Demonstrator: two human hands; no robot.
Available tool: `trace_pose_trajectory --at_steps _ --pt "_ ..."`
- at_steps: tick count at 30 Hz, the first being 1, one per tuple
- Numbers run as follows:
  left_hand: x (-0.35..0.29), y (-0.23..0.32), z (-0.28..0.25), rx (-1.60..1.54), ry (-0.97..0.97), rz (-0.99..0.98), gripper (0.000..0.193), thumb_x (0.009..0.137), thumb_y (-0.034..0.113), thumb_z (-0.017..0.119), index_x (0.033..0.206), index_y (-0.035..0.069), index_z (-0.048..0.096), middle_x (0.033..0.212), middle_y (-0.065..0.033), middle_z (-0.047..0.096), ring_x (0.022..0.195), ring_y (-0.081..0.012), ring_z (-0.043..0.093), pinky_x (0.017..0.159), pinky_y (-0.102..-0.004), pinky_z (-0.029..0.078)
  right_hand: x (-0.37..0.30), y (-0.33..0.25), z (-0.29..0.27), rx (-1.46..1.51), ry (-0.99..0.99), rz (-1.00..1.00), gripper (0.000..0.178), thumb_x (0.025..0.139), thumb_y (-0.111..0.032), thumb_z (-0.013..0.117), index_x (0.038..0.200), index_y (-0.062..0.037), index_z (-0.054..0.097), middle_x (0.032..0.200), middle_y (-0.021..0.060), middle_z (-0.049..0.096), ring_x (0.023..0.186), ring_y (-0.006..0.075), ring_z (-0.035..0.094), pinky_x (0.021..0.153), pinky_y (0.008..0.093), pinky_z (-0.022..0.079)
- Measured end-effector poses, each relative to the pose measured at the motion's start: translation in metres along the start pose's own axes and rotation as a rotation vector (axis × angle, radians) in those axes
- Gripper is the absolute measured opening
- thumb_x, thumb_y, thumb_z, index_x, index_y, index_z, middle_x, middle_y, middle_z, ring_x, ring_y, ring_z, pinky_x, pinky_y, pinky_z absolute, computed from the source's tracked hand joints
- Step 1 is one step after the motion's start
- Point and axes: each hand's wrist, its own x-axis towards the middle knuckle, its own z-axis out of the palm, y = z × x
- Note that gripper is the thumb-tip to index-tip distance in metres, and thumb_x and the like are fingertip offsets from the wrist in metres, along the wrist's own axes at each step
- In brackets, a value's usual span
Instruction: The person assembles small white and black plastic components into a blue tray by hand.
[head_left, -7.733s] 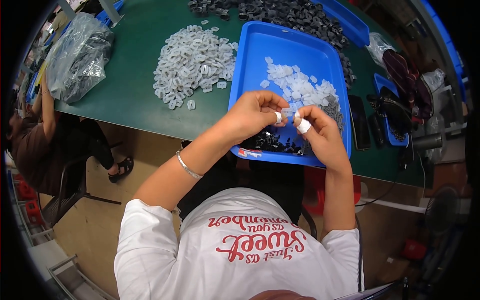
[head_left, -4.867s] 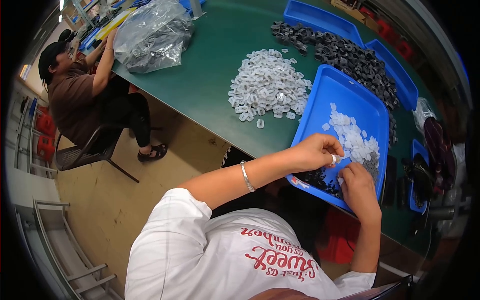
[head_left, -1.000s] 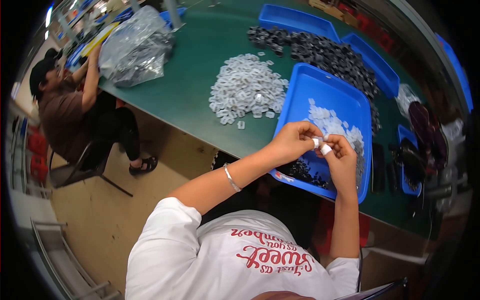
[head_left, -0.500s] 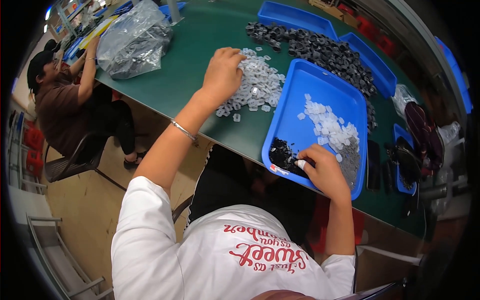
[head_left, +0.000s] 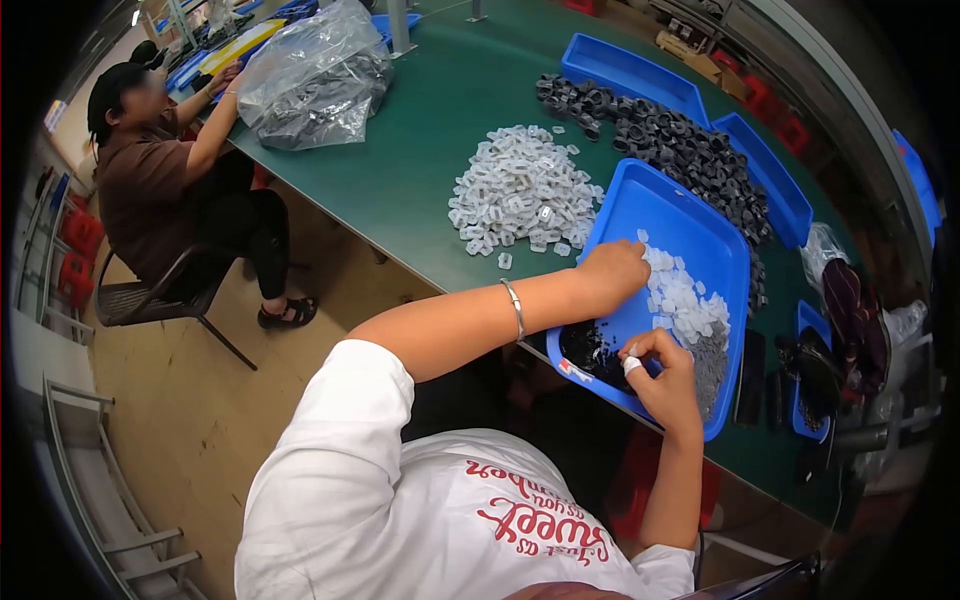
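Observation:
Reaching across the left rim of the blue tray (head_left: 735,300), my left hand (head_left: 612,277) has its fingers bunched at the edge of some flat translucent white pieces (head_left: 675,292). Whatever it may hold is hidden. My right hand (head_left: 668,382) is pinched above the tray's near side, a white wrap around one finger; anything between its fingertips is too small to make out. Beside it lie tiny black parts (head_left: 588,350) in the near left corner and tiny grey parts (head_left: 708,375) along the near right side. A heap of pale clear plastic parts (head_left: 525,190) sits on the table left of the tray.
Behind the tray spreads a pile of dark grey ring-like parts (head_left: 680,145), with two blue trays (head_left: 635,78) beyond. A clear plastic bag (head_left: 320,85) stands far left, near a seated co-worker (head_left: 150,190). A phone-like dark slab (head_left: 750,378) and a dark red bag (head_left: 850,310) lie right.
My left hand has moved right and nearer, from the clear plastic heap to the tray's white pieces. My right hand stays pinched over the near part of the tray. The view has shifted.

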Motion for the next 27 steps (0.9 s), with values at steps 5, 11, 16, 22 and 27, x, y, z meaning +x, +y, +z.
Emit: trace_pose_trajectory --at_steps 5,11,16,22,27 --pt "-0.004 -0.008 -0.001 -0.02 0.049 -0.085 0.013 0.073 0.004 0.06 0.085 -0.002 0.061 0.089 -0.0189 0.059 0.083 -0.036 0.061 0.07 -0.0439 0.052 0.002 0.005 0.002 0.237 0.059 0.071 0.013 0.081 0.004 0.066 0.092 0.0021 0.06 0.083 0.0029 0.064 0.075 0.0097 0.059 0.07 0.0249 0.048" --pt "0.003 0.0 -0.015 -0.724 -0.043 -0.187 0.028 0.08 0.002 0.056 0.107 -0.004 0.062 0.094 -0.0196 0.064 0.084 -0.0299 0.066 0.072 -0.0382 0.054 -0.004 0.009 -0.013 0.422 0.132 0.135 0.011 0.083 0.002 0.065 0.094 0.0012 0.062 0.086 0.0037 0.064 0.078 0.0098 0.06 0.072 0.0234 0.048" --pt "-0.016 0.022 -0.037 -1.709 -0.148 -0.599 0.027 0.088 0.0 0.055 0.114 -0.008 0.057 0.1 -0.0145 0.062 0.088 -0.0176 0.065 0.083 -0.0277 0.056 0.009 0.007 -0.014 0.559 0.266 0.107 0.009 0.088 -0.001 0.062 0.097 0.0019 0.06 0.085 0.0061 0.064 0.078 0.0122 0.062 0.07 0.0252 0.051" --pt "-0.02 0.03 -0.032 -1.726 -0.222 -0.665 0.025 0.089 -0.001 0.055 0.113 -0.006 0.056 0.101 -0.014 0.062 0.09 -0.0172 0.066 0.085 -0.027 0.056 0.009 0.008 -0.014 0.551 0.34 0.146 0.01 0.09 -0.004 0.062 0.098 0.0008 0.06 0.089 0.0059 0.064 0.077 0.0116 0.062 0.07 0.0243 0.05" --pt "-0.021 0.036 -0.033 -1.67 -0.239 -0.642 0.03 0.09 0.001 0.055 0.119 -0.007 0.053 0.102 -0.0141 0.063 0.09 -0.0176 0.067 0.084 -0.0257 0.055 0.007 0.016 -0.012 0.329 0.372 0.129 0.012 0.092 -0.007 0.061 0.103 -0.0026 0.061 0.092 0.0038 0.064 0.085 0.0111 0.061 0.08 0.0243 0.048"
